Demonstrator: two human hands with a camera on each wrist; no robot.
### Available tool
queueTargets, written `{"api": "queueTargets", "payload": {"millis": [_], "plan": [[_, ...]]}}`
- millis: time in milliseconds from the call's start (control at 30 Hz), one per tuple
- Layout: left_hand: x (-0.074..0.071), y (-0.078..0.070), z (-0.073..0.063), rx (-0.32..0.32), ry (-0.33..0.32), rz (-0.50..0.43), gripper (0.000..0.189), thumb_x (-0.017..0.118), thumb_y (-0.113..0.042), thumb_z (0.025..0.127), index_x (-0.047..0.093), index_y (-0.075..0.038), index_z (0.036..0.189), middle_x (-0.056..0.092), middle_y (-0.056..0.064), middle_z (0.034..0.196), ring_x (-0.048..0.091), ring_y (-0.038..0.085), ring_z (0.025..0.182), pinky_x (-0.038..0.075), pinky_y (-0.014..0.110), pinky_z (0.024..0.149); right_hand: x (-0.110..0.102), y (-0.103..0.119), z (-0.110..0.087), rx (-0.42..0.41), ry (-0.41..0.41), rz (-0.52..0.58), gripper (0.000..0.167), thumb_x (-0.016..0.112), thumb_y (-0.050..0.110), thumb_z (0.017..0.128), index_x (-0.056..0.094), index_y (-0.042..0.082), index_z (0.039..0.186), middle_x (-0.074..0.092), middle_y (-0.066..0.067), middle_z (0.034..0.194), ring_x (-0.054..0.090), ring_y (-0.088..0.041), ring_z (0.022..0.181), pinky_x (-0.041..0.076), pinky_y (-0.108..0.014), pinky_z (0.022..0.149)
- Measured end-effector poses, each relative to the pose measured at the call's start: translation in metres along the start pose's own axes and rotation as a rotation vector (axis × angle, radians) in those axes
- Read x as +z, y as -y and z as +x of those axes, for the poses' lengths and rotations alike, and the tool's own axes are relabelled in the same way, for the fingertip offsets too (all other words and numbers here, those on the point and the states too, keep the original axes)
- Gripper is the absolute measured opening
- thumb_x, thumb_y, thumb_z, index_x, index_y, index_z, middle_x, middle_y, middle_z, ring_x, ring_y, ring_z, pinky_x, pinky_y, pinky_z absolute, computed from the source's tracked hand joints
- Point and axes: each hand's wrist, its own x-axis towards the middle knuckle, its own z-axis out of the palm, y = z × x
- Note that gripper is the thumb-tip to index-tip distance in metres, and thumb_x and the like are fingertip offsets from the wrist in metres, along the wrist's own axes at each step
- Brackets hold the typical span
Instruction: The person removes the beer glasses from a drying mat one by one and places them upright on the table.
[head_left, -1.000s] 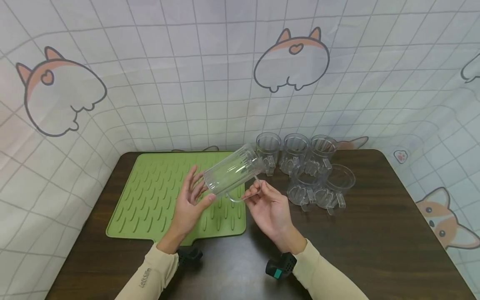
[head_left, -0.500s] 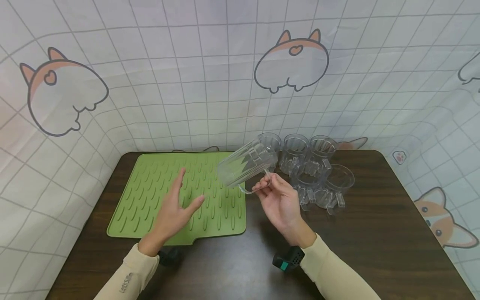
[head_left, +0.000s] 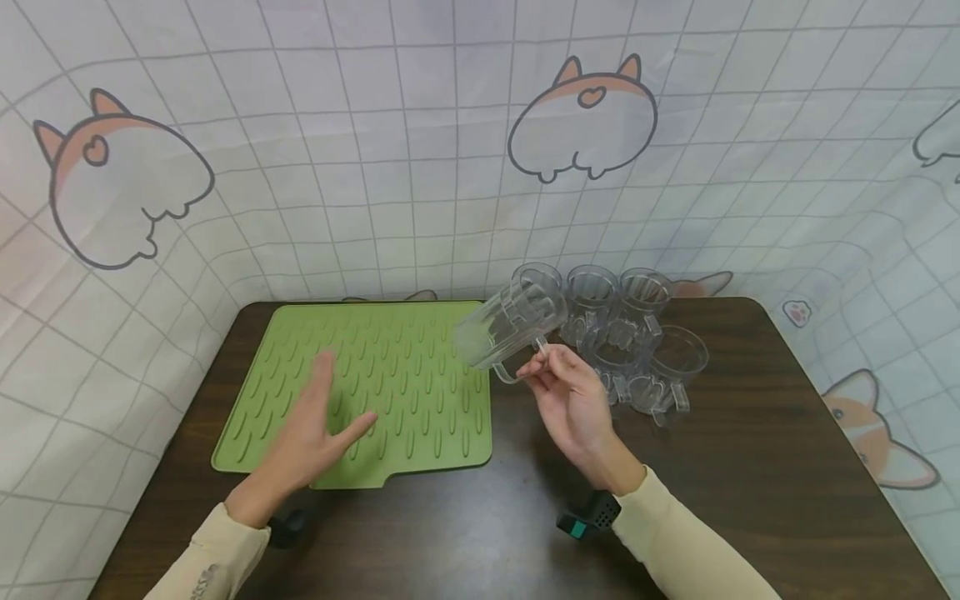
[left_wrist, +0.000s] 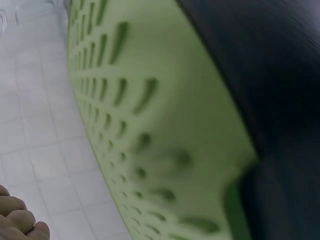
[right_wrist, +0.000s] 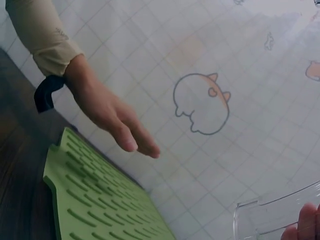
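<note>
A clear mug (head_left: 510, 323) hangs tilted in the air in the head view, over the right edge of a green ridged mat (head_left: 360, 467). My right hand (head_left: 573, 404) pinches its handle between thumb and fingers. The left hand (head_left: 303, 433) hovers above the mat's left part, fingers straight and thumb spread, holding nothing. In the right wrist view the mug's handle (right_wrist: 247, 212) shows at the lower right corner beside my fingertips. The left wrist view shows the mat (left_wrist: 190, 90) close up, with a few fingers of the left hand (left_wrist: 17, 220) at the corner.
Several more clear mugs stand upright at the back right of the dark wooden table (head_left: 750, 467), among them a rear one (head_left: 592, 292) and a front one (head_left: 678, 354). A white grid-patterned cloth (head_left: 420, 167) with dog drawings rises behind and beside the table.
My left hand has let go of the mug and drawn back left and toward the front. The right hand has carried the mug a little to the right, toward the other mugs.
</note>
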Motion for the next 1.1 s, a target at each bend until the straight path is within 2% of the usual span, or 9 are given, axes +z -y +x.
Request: {"api": "queueTargets", "payload": {"millis": [233,500,667,800,1100], "plan": [[-0.007,0.026,-0.008,-0.026,0.016,0.105,0.114,0.066,-0.057,0.097,-0.01,-0.007,0.166,-0.009,0.022,0.174,0.0,0.048,0.162,0.018,0.074,0.123,-0.006,0.002,-0.003,0.005,-0.05,-0.055,0.026,0.048,0.016,0.11,0.067,0.016,0.092,0.065,0.005,0.093,0.067,-0.011,0.091,0.055,-0.025,0.098],[-0.01,0.051,-0.019,-0.033,0.008,0.203,0.117,0.065,-0.059,0.096,-0.008,0.0,0.164,-0.008,0.027,0.173,0.004,0.052,0.16,0.017,0.072,0.124,-0.014,0.001,-0.008,0.021,-0.068,-0.136,0.025,0.05,0.017,0.11,0.066,0.017,0.091,0.065,0.006,0.095,0.067,-0.01,0.094,0.055,-0.023,0.1],[-0.01,0.064,-0.022,-0.042,0.015,0.225,0.117,0.065,-0.06,0.096,-0.004,0.007,0.163,-0.005,0.032,0.172,0.004,0.053,0.159,0.015,0.071,0.126,-0.019,-0.001,-0.011,0.034,-0.088,-0.183,0.022,0.052,0.018,0.109,0.066,0.017,0.093,0.064,0.006,0.096,0.067,-0.01,0.095,0.055,-0.022,0.1],[-0.01,0.073,-0.024,-0.055,0.03,0.242,0.117,0.065,-0.061,0.096,0.0,0.011,0.162,0.0,0.036,0.17,0.007,0.055,0.158,0.017,0.071,0.125,-0.024,-0.002,-0.013,0.052,-0.112,-0.218,0.021,0.052,0.016,0.109,0.066,0.018,0.094,0.065,0.006,0.096,0.068,-0.009,0.095,0.054,-0.022,0.099],[-0.015,0.089,-0.027,-0.122,0.113,0.262,0.122,0.062,-0.067,0.095,-0.003,0.014,0.16,-0.005,0.038,0.168,0.003,0.058,0.157,0.017,0.073,0.123,-0.036,-0.009,-0.015,0.049,-0.123,-0.235,0.019,0.054,0.014,0.108,0.067,0.018,0.095,0.068,0.006,0.095,0.069,-0.008,0.095,0.055,-0.023,0.098]]}}
